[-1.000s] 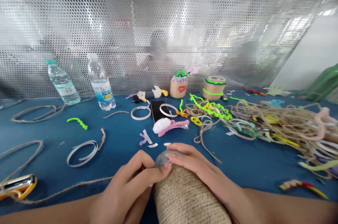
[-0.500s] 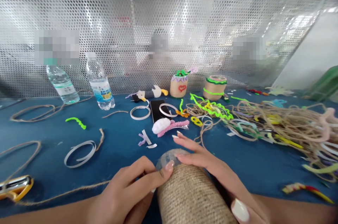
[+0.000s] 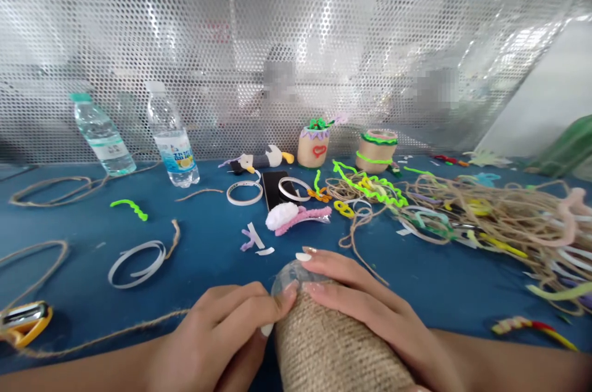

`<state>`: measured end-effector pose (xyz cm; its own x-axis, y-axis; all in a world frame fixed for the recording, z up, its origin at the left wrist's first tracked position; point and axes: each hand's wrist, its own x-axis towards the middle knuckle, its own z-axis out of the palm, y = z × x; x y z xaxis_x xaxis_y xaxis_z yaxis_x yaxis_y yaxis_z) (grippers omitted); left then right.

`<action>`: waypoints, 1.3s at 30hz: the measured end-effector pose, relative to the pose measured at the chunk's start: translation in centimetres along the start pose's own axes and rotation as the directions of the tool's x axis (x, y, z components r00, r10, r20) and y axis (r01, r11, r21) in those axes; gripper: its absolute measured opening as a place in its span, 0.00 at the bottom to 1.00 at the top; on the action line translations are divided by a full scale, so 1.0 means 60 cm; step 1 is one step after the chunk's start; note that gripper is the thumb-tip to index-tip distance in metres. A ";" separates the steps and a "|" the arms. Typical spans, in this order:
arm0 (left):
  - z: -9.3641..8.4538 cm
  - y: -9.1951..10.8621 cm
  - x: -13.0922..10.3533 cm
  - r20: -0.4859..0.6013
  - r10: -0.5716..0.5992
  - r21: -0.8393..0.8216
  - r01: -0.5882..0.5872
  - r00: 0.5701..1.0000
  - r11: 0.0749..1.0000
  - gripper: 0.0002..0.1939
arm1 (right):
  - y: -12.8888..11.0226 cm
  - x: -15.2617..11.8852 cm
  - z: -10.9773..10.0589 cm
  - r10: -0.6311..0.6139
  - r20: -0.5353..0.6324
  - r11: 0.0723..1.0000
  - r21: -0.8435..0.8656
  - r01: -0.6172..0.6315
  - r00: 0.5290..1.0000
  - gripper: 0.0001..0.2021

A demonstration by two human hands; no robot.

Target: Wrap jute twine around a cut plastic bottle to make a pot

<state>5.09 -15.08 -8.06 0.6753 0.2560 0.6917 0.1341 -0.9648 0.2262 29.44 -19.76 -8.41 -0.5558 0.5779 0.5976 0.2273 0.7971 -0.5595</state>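
Observation:
A clear plastic cylinder, perhaps a bottle, wrapped closely in jute twine [image 3: 340, 343], lies tilted toward me at the bottom middle. Its bare clear end [image 3: 287, 275] points away from me. My left hand [image 3: 231, 324] is closed at its left side, thumb pressed on the edge of the winding. A loose strand of twine [image 3: 139, 326] runs from the left into that hand; the grip itself is hidden. My right hand [image 3: 370, 299] wraps over the top and right side of the cylinder, fingertips near the winding's edge.
Two water bottles [image 3: 172, 142] stand at the back left. A yellow cutter [image 3: 30, 323] lies at left. Double-sided tape rolls [image 3: 244, 193], a phone [image 3: 274, 188] and a fuzzy pink-and-white piece [image 3: 296, 219] lie ahead. Two decorated jars [image 3: 377, 151] stand behind; tangled twine [image 3: 499, 213] covers the right.
My right hand's fingers have come down closer to the left thumb at the winding's edge, and its thumb has dropped mostly out of sight. The view has shifted slightly.

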 end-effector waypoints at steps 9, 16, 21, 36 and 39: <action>-0.003 -0.001 0.001 0.039 0.002 -0.040 -0.001 0.999 0.999 0.13 | 0.006 -0.007 -0.002 0.018 0.053 1.000 -0.006 -0.018 0.998 0.31; -0.007 0.006 0.011 0.031 0.000 0.025 -0.001 1.000 1.000 0.13 | 0.010 -0.005 -0.004 0.011 0.070 1.000 0.007 -0.011 0.998 0.32; -0.007 0.004 0.008 0.046 -0.007 0.019 0.006 0.999 1.000 0.13 | 0.009 -0.005 -0.003 0.009 0.068 1.000 0.022 -0.010 0.998 0.32; -0.007 0.002 0.005 0.069 -0.026 -0.015 0.027 0.997 1.000 0.16 | 0.009 -0.005 -0.001 -0.005 0.041 0.999 -0.042 0.007 0.999 0.32; -0.008 0.003 0.003 0.071 -0.038 -0.013 0.039 0.997 0.999 0.16 | 0.010 -0.006 -0.003 -0.007 0.064 0.999 -0.043 0.010 0.998 0.32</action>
<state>4.88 -15.18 -7.60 0.7197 0.2879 0.6318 0.1514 -0.9532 0.2618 29.89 -19.45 -8.85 -0.6074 0.5598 0.5637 0.2562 0.8097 -0.5281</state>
